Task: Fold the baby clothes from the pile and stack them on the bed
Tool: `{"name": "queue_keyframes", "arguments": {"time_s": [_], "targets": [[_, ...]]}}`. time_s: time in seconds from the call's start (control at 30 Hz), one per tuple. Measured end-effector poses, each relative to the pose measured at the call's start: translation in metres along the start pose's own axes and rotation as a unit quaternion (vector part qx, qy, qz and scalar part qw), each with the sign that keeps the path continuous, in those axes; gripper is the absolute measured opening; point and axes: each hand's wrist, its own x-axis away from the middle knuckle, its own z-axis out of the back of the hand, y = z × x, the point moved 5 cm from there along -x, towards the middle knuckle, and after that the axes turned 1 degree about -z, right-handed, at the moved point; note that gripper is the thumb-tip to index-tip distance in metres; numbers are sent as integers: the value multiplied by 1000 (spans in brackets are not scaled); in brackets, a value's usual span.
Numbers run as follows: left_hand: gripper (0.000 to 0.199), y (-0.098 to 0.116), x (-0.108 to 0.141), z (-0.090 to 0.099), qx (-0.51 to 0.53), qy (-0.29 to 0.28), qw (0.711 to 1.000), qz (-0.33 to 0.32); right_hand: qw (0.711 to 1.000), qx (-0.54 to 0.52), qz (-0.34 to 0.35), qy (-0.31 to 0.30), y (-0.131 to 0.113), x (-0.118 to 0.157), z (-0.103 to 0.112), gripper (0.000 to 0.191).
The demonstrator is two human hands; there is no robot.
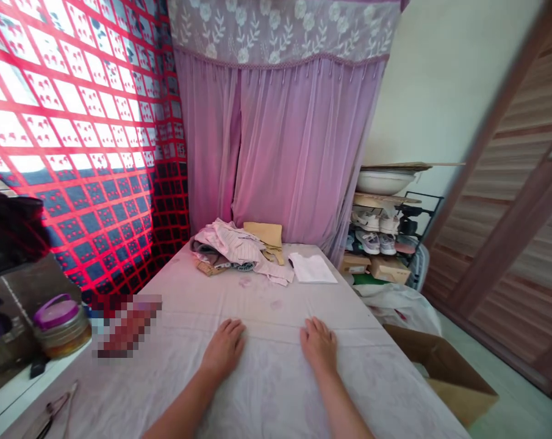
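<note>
My left hand (224,346) rests palm down on the pale cloth-covered table (271,390), fingers stretched out and holding nothing. To its right, my right hand (319,344) lies flat on the same cloth, also holding nothing. Beyond both hands, a loose heap of clothes (230,244) with a striped pink garment on top sits at the far end. Behind that heap is a folded tan garment (264,235), partly covered. A folded white garment (314,268) lies flat to the right of the heap, apart from my hands.
On the left are a purple-lidded jar (61,326), a blurred-out red patch (129,329) and a cord-like item (58,408). At right stand a shoe rack (380,231) and an open cardboard box (458,372). Pink curtains (294,146) hang behind.
</note>
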Motion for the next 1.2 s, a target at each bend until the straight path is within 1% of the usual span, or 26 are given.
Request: {"name": "queue_keyframes", "arguments": {"time_s": [0.13,0.27,0.43,0.6,0.77,0.87,1.0,1.07,1.2], "targets": [[35,4,1,5,-2,-9,1000,14,1000,7,8,0,0,2,1,41],[35,5,2,5,-6,-18,1000,21,1000,9,14,16,1,2,-1,40],[35,2,5,0,-3,0,1000,19,998,16,36,46,9,3,-14,42],[36,0,11,-6,-28,5,999,16,992,-32,71,103,22,3,-31,44],[37,-2,16,-10,-54,12,998,3,979,-96,103,144,34,4,-41,46],[38,-2,16,-11,-51,-1,999,7,980,-109,102,134,42,1,-47,45],[39,-3,15,-12,-23,-23,999,22,986,-102,104,76,46,-3,-55,42],[40,-1,14,-11,-5,-25,999,28,989,-92,89,69,43,-3,-53,41],[40,2,12,-9,11,-25,999,42,990,-76,81,86,34,2,-39,43]]}}
